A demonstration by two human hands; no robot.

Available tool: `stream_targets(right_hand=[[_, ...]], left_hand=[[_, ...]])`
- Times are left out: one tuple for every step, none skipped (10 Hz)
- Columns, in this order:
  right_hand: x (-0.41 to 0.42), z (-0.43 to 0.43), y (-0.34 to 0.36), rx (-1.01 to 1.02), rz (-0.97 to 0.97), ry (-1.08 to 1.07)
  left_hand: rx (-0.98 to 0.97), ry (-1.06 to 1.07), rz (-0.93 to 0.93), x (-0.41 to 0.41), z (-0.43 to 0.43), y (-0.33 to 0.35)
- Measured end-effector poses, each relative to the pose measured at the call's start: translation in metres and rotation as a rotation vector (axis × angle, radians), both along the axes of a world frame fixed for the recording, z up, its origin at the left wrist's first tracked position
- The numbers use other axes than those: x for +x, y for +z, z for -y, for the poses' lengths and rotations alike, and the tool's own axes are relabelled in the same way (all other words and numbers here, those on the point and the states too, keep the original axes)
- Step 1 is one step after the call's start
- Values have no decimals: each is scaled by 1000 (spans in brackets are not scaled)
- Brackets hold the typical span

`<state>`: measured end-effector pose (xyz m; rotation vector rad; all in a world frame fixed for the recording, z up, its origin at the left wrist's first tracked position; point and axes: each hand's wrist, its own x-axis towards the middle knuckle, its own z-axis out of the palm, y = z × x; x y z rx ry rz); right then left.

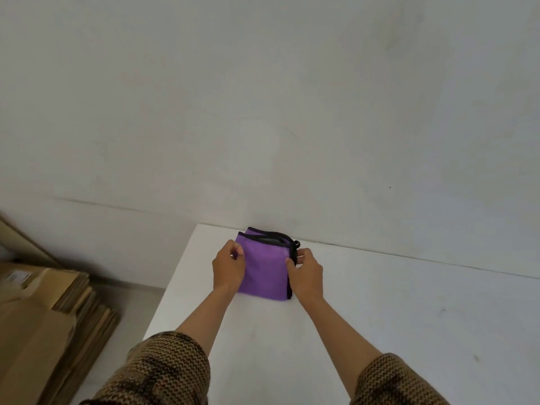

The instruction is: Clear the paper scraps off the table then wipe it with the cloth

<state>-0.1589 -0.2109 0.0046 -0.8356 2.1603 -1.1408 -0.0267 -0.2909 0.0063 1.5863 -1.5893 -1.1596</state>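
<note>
A purple cloth (264, 268) with black trim lies folded near the far left corner of the white table (394, 317), close to the wall. My left hand (228, 268) pinches the cloth's left edge with curled fingers. My right hand (305, 273) grips its right, black-trimmed edge, thumb on top. No paper scraps show on the table.
A grey wall (263, 112) rises right behind the table's far edge. Stacked flat cardboard (49, 323) lies on the floor to the left of the table. The table's left edge runs diagonally down towards my left sleeve (163, 372).
</note>
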Motion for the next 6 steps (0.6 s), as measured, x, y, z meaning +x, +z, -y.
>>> stream_targets(right_hand=[[-3, 7, -9, 10, 18, -14], [1, 5, -17, 8, -28, 12], [5, -2, -27, 28, -281, 143], [3, -9, -33, 155, -449, 316], [0, -22, -32, 141, -517, 373], [-2, -41, -18, 57, -500, 323]], left_hand=[[-25, -61, 23, -10, 4, -7], [-63, -162, 60, -10, -2, -20], [-163, -284, 191, -7, -8, -33], [-106, -484, 612, -8, -15, -33], [-90, -634, 823, -7, -23, -29], [-179, -607, 791, 3, -32, -19]])
